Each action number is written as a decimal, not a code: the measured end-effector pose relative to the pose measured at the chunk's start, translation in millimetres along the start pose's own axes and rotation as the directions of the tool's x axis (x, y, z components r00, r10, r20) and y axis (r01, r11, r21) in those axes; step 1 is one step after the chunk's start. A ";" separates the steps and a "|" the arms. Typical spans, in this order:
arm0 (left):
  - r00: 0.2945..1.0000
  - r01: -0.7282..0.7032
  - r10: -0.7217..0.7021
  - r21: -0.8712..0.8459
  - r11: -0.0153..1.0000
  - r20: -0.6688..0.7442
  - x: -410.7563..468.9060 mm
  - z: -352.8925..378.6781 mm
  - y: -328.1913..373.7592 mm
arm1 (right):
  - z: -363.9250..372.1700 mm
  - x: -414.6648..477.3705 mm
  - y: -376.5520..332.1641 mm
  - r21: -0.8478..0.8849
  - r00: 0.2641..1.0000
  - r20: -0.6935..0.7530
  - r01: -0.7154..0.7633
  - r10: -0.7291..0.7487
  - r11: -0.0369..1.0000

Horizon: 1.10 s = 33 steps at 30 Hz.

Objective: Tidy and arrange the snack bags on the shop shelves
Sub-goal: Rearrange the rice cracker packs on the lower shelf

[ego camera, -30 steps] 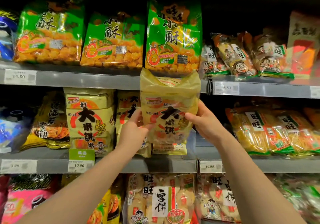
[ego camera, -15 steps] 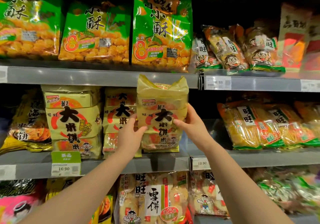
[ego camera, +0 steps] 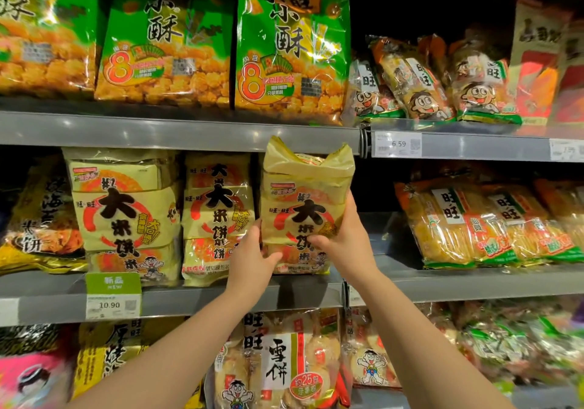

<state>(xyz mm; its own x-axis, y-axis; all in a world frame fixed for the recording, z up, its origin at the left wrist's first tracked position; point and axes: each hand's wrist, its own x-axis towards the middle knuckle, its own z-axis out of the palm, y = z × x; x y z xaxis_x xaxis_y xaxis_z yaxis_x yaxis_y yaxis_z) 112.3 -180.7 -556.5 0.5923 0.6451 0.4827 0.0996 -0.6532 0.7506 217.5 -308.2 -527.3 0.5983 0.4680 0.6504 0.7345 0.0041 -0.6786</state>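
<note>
A pale yellow rice cracker bag (ego camera: 305,197) stands upright at the middle shelf (ego camera: 202,298), its top reaching the shelf rail above. My left hand (ego camera: 252,257) grips its lower left edge. On its right side, my right hand (ego camera: 346,238) holds it with the thumb across the front. Two matching yellow bags (ego camera: 126,216) (ego camera: 215,219) stand to its left on the same shelf.
Green snack bags (ego camera: 290,48) line the top shelf, with small cartoon packs (ego camera: 417,83) to their right. Orange cracker bags (ego camera: 467,222) lie at the right of the middle shelf. A gap of bare shelf (ego camera: 385,244) separates them from the held bag. More bags (ego camera: 278,364) fill the bottom shelf.
Both hands have carried the yellow bag down and back onto the middle shelf, beside the matching bags. The view has shifted right.
</note>
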 end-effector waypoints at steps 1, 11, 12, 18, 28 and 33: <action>1.000 0.001 -0.002 0.070 0.998 0.021 0.6 -0.9 -0.6 | -1.8 0.4 -0.1 -0.002 1.000 -0.015 0.001 -0.001 1.000; 0.981 -0.060 -0.022 0.410 0.910 0.192 -0.1 -2.3 0.2 | -9.3 10.6 3.6 -0.158 0.991 0.035 -0.125 0.132 0.979; 0.979 -0.061 -0.027 0.418 0.907 0.201 -0.4 -3.1 0.1 | -9.6 11.1 4.5 -0.160 0.989 0.043 -0.133 0.142 0.978; 0.983 -0.054 -0.056 0.564 0.824 0.176 4.7 -3.4 0.4 | 0.4 12.6 -7.6 -0.106 0.991 -0.041 -0.130 0.127 0.986; 0.940 -0.262 0.279 0.107 0.959 -0.198 8.5 -31.6 48.1 | 4.6 31.8 -41.9 -0.587 0.850 -0.258 0.239 -0.459 0.773; 0.574 -0.571 0.798 0.607 0.552 -0.186 31.8 -41.6 55.4 | 1.2 33.9 -37.5 -0.571 0.831 -0.204 0.329 -0.518 0.752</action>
<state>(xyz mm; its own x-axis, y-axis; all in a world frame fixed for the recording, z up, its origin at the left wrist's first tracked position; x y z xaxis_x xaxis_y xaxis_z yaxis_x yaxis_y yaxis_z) 103.4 -179.8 -480.8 0.2704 -0.0771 0.9597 0.2024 -0.9700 -0.1349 209.9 -291.4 -480.2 0.1822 0.2066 0.9613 0.9320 -0.3477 -0.1019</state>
